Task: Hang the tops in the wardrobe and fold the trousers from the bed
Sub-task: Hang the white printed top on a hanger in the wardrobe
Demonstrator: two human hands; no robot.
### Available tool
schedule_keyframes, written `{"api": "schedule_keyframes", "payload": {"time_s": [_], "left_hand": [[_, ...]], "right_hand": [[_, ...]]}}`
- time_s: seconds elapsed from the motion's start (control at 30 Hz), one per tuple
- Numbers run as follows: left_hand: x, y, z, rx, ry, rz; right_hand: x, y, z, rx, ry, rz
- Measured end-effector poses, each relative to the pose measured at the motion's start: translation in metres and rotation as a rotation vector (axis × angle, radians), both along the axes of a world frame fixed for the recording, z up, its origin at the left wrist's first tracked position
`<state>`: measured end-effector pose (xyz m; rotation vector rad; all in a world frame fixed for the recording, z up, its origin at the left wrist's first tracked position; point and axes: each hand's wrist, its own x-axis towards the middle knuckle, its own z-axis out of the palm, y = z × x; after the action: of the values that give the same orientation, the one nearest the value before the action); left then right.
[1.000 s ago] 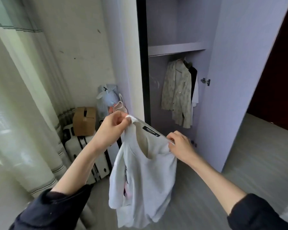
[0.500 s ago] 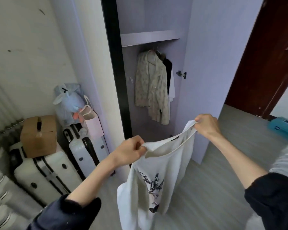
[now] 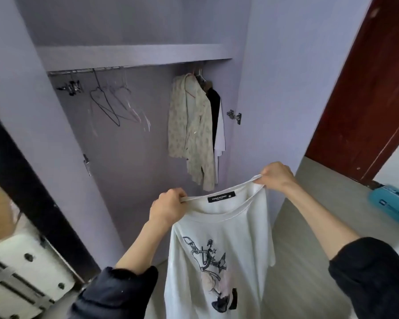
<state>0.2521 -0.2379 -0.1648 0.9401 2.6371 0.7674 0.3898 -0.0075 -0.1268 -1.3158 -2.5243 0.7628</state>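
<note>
The left hand [image 3: 167, 209] is closed around the left side of the stretched neckline of a white short-sleeved T-shirt with a dark cartoon print on the chest [image 3: 219, 261]. The right hand [image 3: 277, 176] pinches the right side of the same neckline, slightly higher than the left hand. The neck opening is pulled wide between both hands, and a black rectangular label [image 3: 221, 197] shows inside the collar. The T-shirt hangs freely below the hands, in front of the open lilac-painted wardrobe [image 3: 274, 65] and above the grey floor [image 3: 309, 226]. Inside the wardrobe, a metal hanging rail [image 3: 85, 70] runs below a lilac shelf [image 3: 134, 55]. Several bare thin wire hangers [image 3: 115, 104] hang on the left part of the rail, with a small cluster of metal clips [image 3: 70, 87] to their left. On the right part of the rail hang a pale patterned shirt [image 3: 191, 132], a black garment [image 3: 214, 109] behind it and a white garment [image 3: 220, 137] behind that. A metal hinge [image 3: 235, 116] is fixed to the right wardrobe wall. A white hard-shell suitcase with dark straps [image 3: 25, 272] lies at the lower left. A dark red wooden door [image 3: 364, 88] stands at the right, and a blue box [image 3: 392, 203] lies on the floor near it. Both forearms emerge from dark sleeves [image 3: 115, 293].
</note>
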Motion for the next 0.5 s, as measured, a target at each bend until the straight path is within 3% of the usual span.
{"api": "schedule_keyframes", "payload": {"time_s": [0.17,0.37,0.5], "left_hand": [[-0.039,0.050,0.019,-0.039,0.067,0.118],[-0.098,0.085,0.034,0.014,0.090,0.281],[-0.142,0.096,0.034,0.194,-0.167,0.255]], "right_hand": [[-0.014,0.057,0.009,0.104,-0.119,0.247],[-0.071,0.097,0.016,0.393,-0.017,0.402],[-0.128,0.125,0.014,0.334,0.073,0.405]]}}
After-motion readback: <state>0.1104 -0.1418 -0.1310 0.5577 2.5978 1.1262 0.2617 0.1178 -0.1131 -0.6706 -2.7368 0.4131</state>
